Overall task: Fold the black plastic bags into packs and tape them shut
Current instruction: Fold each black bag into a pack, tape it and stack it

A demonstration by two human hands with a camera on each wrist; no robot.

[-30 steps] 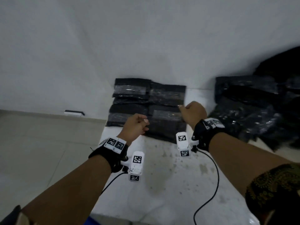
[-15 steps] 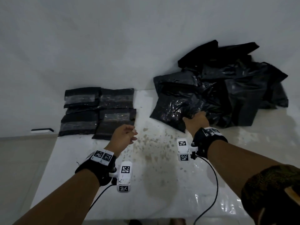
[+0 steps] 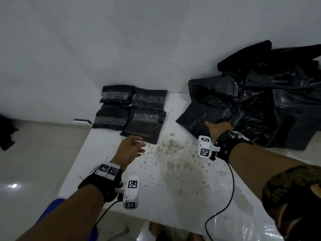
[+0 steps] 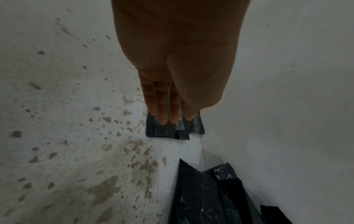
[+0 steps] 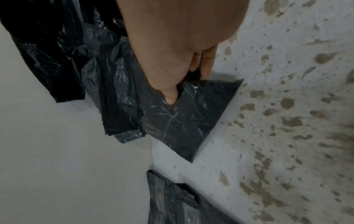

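Right hand [image 5: 172, 50]: we note fingers [image 5: 171, 94] pinching a loose black bag [image 5: 191, 121].
Left hand [image 3: 129, 150]: fingers relaxed, holding nothing.
Writing: we read none.

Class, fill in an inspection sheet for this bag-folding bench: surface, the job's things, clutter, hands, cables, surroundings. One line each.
Surface: white table, speckled with brownish stains in the middle.
Job's things: taped packs laid flat at the far left edge by the wall; heap of loose black bags at the far right.
Clutter: nothing seen; no tape roll in view.
Hands: left hand relaxed, holding nothing, just short of the nearest pack; right hand has a grip on the near edge of the front loose bag.
Cables: black cable runs from the right wrist camera across the table; another hangs from the left wrist.
Surroundings: white wall behind, pale tiled floor to the left.
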